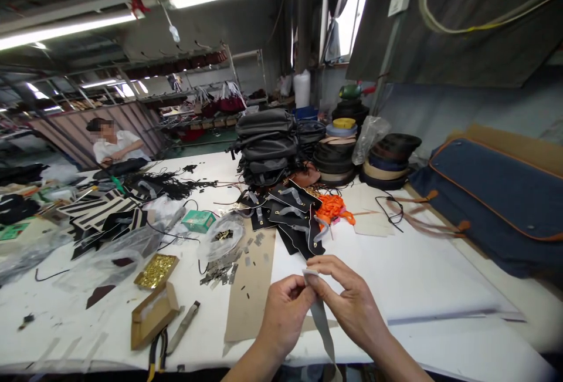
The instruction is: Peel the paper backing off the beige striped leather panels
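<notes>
A flat grey strap hangs from my fingers, its lower end dropping past the table's front edge. Near its folded upper end, my left hand pinches it between thumb and fingers. My right hand grips the same end from the other side, thumb pressed on top. Just beyond my hands lies a heap of black fabric pieces with grey straps and small brass fittings. Left of my hands, small flat metal plates lie scattered by a brown cardboard sheet.
At left are a box of brass pieces, an open cardboard box, pliers and a green box. Black bags and webbing rolls stand behind. A blue bag lies right. A person sits far left.
</notes>
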Tool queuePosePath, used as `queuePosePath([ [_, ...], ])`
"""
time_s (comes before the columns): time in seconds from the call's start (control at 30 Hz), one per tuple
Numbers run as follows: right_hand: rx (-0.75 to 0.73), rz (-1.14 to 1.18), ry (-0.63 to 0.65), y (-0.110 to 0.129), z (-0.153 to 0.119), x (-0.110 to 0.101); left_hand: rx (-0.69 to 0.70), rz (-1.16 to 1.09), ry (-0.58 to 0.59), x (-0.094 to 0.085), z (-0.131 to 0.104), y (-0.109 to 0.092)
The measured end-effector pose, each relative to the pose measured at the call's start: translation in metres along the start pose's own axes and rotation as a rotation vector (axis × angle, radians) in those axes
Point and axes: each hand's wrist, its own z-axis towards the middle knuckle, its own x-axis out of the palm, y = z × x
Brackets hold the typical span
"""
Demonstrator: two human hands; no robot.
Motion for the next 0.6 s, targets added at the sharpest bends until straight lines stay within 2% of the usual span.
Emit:
queuePosePath([
  [0.17, 0.311, 0.101, -0.006, -0.013, 0.004, 0.009, -0.034, -0.005, 0.122, -0.015, 0.022, 0.021],
  [0.27, 0.489, 0.154, -0.118, -0.018, 0.013, 0.014, -0.015, 0.161, 0.237, -0.038, 0.045, 0.046],
  [0.37, 0.607, 0.154, -0.245, -0.023, 0.018, 0.016, 0.035, 0.483, 0.193, -0.067, 0.080, 0.087],
  [0.5, 0.742, 0.158, -0.326, -0.032, 0.011, 0.019, 0.110, 0.739, 0.090, -0.100, 0.137, 0.142],
  [0.6, 0.852, 0.235, -0.354, -0.038, -0.004, 0.023, 0.270, 0.922, 0.143, -0.111, 0.179, 0.168],
])
